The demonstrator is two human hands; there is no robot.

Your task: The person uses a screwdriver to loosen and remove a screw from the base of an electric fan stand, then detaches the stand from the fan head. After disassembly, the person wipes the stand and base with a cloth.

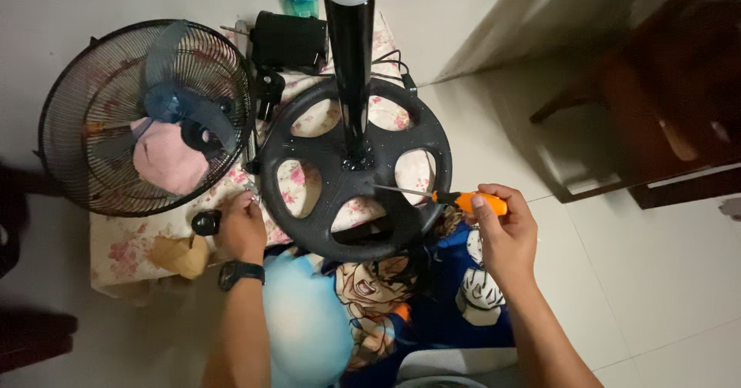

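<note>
Head view, looking down. The right hand [503,233] is closed around the orange handle of a slim metal-shafted screwdriver [455,199]; from this grip the shaft runs leftward, its tip resting on the round black plastic fan base with oval cut-outs [309,168], near the hub. A black upright pole [349,56] rises from that hub, beyond the tip. The left hand [243,230] rests at the base's near-left rim, fingers curled; whether it pinches anything cannot be told. Just left of this hand lies a small black knob [206,222]. Farther left and beyond it, a black wire-grille fan head with blue blades [147,114] lies flat on a floral cloth [127,245].
</note>
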